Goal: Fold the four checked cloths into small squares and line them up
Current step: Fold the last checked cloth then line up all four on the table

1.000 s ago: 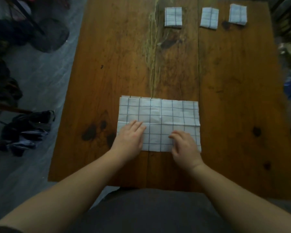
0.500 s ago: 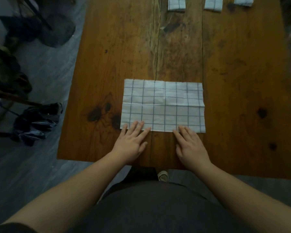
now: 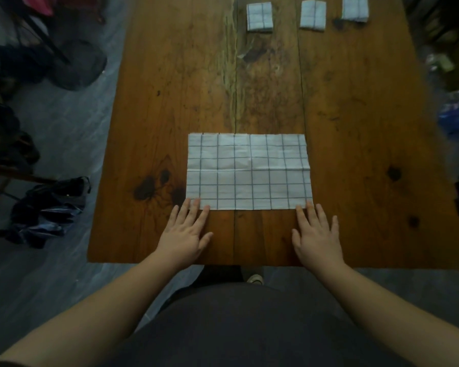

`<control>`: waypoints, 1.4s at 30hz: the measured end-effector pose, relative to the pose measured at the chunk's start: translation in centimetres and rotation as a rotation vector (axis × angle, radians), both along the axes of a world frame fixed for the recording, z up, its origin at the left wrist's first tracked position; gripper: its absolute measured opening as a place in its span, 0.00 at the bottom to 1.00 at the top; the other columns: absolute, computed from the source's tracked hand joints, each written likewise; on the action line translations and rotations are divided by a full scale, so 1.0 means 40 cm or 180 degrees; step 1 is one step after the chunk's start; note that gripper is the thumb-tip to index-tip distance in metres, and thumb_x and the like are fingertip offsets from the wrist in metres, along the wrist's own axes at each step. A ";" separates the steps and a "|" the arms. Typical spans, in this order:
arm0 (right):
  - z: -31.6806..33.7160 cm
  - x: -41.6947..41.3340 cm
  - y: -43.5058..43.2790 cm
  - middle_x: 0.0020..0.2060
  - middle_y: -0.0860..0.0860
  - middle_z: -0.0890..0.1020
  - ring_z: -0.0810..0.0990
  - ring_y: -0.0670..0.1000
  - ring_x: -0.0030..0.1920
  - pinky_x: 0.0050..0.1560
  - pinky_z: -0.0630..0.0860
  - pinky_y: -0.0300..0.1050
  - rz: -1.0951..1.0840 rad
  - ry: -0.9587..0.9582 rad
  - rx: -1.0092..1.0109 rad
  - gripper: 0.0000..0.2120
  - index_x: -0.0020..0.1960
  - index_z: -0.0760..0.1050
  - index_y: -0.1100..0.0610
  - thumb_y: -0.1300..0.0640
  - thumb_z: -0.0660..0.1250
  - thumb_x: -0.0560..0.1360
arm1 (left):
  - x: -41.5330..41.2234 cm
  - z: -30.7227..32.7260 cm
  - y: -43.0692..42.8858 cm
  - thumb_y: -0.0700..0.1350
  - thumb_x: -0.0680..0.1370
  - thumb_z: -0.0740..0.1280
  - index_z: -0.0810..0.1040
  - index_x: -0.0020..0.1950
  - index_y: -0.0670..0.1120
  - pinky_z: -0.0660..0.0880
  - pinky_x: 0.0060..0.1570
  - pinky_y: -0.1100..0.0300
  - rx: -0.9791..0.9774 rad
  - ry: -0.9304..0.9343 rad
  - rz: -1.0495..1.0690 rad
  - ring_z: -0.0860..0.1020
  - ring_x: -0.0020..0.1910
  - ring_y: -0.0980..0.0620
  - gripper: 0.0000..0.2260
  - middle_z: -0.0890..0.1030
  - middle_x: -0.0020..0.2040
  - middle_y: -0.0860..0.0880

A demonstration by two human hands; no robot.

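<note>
Wide white cloth with a dark blue check (image 3: 248,172): lies flat on the brown plank table (image 3: 355,102), just beyond both sets of fingertips. Rectangular outline, long side running hand to hand. One crease crosses it midway, parallel to the near edge.

Left hand (image 3: 184,234): palm down on the wood, fingers straight and a little spread, their tips touching the cloth's near-left corner. Nothing is pinched.

Right hand (image 3: 317,234): likewise flat, palm down, fingers straight and slightly fanned. The inner fingertips reach the near-right corner; the outer ones lie on bare wood beside it.

Far ahead of the hands, at the table's far end, three small folded squares of the same check sit in a row, spaced apart:
- first folded square (image 3: 259,16) — ahead of the gap between the hands
- second folded square (image 3: 312,15) — straight ahead of the right hand
- third folded square (image 3: 355,9) — further right, cut by the top of the view

Dark knots in the wood (image 3: 147,188) lie just beyond the left hand, beside the cloth's left edge. A dark crumpled bundle (image 3: 48,210) lies on the grey floor, well left of the left hand.
</note>
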State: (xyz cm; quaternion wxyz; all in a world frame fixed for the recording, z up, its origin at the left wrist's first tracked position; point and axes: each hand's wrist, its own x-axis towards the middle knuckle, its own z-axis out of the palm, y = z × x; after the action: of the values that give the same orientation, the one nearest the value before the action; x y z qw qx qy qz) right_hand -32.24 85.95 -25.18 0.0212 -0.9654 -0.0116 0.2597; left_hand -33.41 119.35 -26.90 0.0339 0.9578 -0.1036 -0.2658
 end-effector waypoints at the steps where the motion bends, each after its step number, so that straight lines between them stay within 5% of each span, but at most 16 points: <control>1: 0.006 0.002 0.018 0.82 0.52 0.42 0.37 0.54 0.81 0.79 0.39 0.61 0.0020 -0.0044 0.0064 0.31 0.83 0.40 0.49 0.43 0.47 0.84 | 0.001 0.009 -0.014 0.65 0.81 0.40 0.35 0.81 0.52 0.35 0.78 0.46 -0.0051 -0.0036 -0.0029 0.30 0.78 0.46 0.33 0.33 0.80 0.47; 13: -0.027 0.008 0.171 0.82 0.48 0.43 0.38 0.51 0.81 0.80 0.40 0.60 0.0952 0.0027 0.0364 0.30 0.82 0.40 0.44 0.41 0.43 0.82 | 0.023 0.013 -0.191 0.59 0.84 0.50 0.40 0.82 0.50 0.38 0.79 0.48 -0.0236 0.0085 -0.0249 0.37 0.81 0.50 0.32 0.40 0.83 0.49; 25: -0.011 -0.014 -0.002 0.82 0.49 0.49 0.44 0.49 0.81 0.81 0.44 0.55 -0.0114 -0.0091 0.0538 0.29 0.83 0.49 0.50 0.45 0.50 0.84 | -0.029 0.023 0.022 0.59 0.84 0.49 0.42 0.83 0.49 0.38 0.78 0.52 -0.0210 0.0019 0.0325 0.40 0.81 0.51 0.31 0.43 0.83 0.49; 29: 0.005 0.015 0.018 0.78 0.51 0.63 0.58 0.52 0.79 0.80 0.53 0.57 -0.0481 -0.0391 0.0787 0.25 0.78 0.61 0.51 0.47 0.57 0.83 | -0.011 0.037 -0.002 0.55 0.84 0.55 0.55 0.82 0.45 0.45 0.78 0.51 -0.0355 -0.0346 0.0575 0.49 0.81 0.46 0.29 0.56 0.82 0.46; 33: 0.018 0.066 0.043 0.61 0.48 0.76 0.72 0.50 0.65 0.69 0.69 0.51 -0.0196 -0.0685 0.1028 0.14 0.65 0.74 0.51 0.51 0.63 0.81 | 0.029 0.053 -0.051 0.45 0.80 0.66 0.74 0.72 0.45 0.65 0.72 0.52 -0.0848 -0.0822 0.0331 0.71 0.71 0.46 0.20 0.75 0.69 0.46; 42: -0.004 0.138 0.071 0.53 0.44 0.75 0.71 0.47 0.58 0.62 0.71 0.46 0.0215 -0.0230 0.1057 0.06 0.57 0.75 0.48 0.53 0.64 0.80 | 0.149 0.019 -0.172 0.48 0.81 0.65 0.74 0.64 0.52 0.71 0.63 0.57 -0.1366 -0.0502 -0.0026 0.72 0.62 0.53 0.12 0.76 0.60 0.53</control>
State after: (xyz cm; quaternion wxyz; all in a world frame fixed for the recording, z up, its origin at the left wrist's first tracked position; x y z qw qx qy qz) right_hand -26.70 88.79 -25.33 0.1712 -0.9564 -0.0876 0.2200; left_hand -27.47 112.48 -26.13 0.2276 0.9461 -0.1640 -0.1622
